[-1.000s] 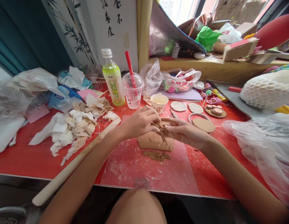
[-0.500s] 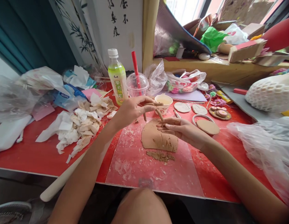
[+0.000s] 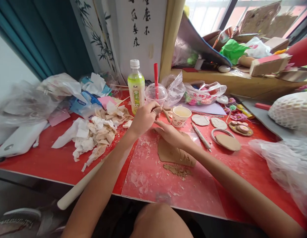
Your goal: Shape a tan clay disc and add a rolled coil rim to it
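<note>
The left arm slants up from the lower left of the frame, the right arm from the lower right corner. Near the centre, the left hand has its fingers curled inward. Just below and right, the right hand points toward the upper left, back upward, fingertips close to the left hand. A bent knee shows at bottom centre.

We see daylight glaring through the window beyond and right of the fingers, deep shadow beneath the table below them, and stretched, softened outer edges.
</note>
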A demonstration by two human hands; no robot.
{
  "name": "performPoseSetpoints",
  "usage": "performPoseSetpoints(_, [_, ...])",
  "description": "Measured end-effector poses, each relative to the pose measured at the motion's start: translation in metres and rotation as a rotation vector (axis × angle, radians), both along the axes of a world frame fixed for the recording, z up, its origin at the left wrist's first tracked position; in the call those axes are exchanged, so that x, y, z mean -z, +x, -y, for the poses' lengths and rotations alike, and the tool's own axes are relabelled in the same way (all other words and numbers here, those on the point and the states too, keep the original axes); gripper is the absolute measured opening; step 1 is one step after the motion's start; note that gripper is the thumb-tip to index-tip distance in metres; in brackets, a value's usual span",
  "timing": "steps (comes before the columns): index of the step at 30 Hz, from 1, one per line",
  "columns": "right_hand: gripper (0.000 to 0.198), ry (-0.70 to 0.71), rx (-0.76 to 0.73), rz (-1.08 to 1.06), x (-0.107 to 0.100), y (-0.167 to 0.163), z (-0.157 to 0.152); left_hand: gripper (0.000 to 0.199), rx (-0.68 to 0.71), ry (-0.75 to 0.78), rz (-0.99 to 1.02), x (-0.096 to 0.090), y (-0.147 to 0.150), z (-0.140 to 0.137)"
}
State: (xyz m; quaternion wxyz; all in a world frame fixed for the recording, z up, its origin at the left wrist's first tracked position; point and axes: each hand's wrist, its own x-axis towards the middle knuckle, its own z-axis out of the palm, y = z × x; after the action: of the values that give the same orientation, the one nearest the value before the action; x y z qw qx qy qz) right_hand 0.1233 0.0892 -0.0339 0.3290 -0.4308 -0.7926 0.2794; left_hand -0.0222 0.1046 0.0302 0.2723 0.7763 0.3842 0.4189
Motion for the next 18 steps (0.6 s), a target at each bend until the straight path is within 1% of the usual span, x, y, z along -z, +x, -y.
performPoseSetpoints(3, [0.056, -0.04, 0.051, -0.074, -0.01, 0.021, 0.019, 0.016, 0.045, 0.001, -0.042, 0.003, 0.01, 0.008])
performPoseSetpoints(6, [0.08, -0.263, 0.029, -0.279, -0.024, 0.045, 0.046, 0.016, 0.148, -0.018, -0.065, 0.008, 0.022, 0.018])
performPoseSetpoints(7, [0.082, -0.316, 0.028, -0.332, -0.028, 0.051, 0.055, 0.017, 0.182, -0.027, -0.076, 0.01, 0.026, 0.021])
performPoseSetpoints(9, [0.074, -0.371, 0.027, -0.393, -0.034, 0.06, 0.068, 0.02, 0.244, -0.083, -0.087, 0.015, 0.031, 0.025])
performPoseSetpoints(11, [0.064, -0.372, 0.032, -0.412, -0.036, 0.063, 0.075, 0.022, 0.287, -0.168, -0.082, 0.019, 0.035, 0.027])
performPoseSetpoints(13, [0.056, -0.33, 0.068, -0.397, -0.035, 0.064, 0.077, 0.022, 0.306, -0.233, -0.073, 0.024, 0.037, 0.027])
performPoseSetpoints(15, [0.053, -0.253, 0.16, -0.334, -0.032, 0.064, 0.076, 0.023, 0.32, -0.287, -0.046, 0.028, 0.038, 0.027])
performPoseSetpoints(18, [0.048, -0.159, 0.301, -0.228, -0.023, 0.066, 0.074, 0.031, 0.372, -0.395, 0.022, 0.03, 0.04, 0.026])
